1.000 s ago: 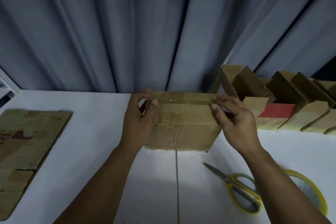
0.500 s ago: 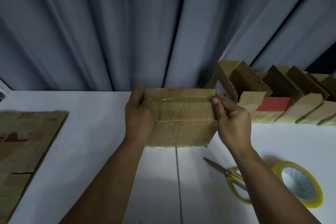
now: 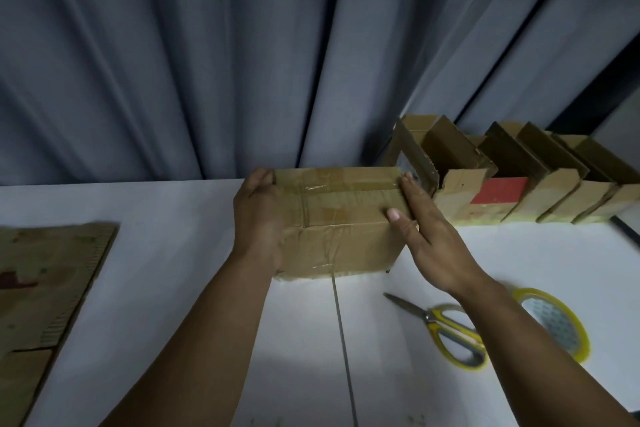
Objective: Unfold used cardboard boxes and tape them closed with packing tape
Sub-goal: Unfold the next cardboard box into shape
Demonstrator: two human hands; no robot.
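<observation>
Taped cardboard box (image 3: 341, 222) sits mid-tabletop (image 3: 173, 253). Left hand (image 3: 258, 218) grips its 9 o'clock end, fingers curled over the far corner. Right hand (image 3: 426, 232) presses flat on the 3 o'clock end, fingers straight, thumb on top. Scissors (image 3: 446, 326) and tape roll (image 3: 554, 326) at 4 o'clock; open boxes (image 3: 519, 184) at 2; flattened cardboard (image 3: 45, 288) at 9.

Your left hand (image 3: 259, 222) and right hand (image 3: 433, 239) are both bare. Your left forearm (image 3: 207, 340) and right forearm (image 3: 540, 343) are bare skin too, from the wrist to the near edge of view, where any sleeve lies out of sight. The fingers (image 3: 415, 196) of your right hand are slim, and its thumbnail (image 3: 393, 215) is short, rounded and plain.
</observation>
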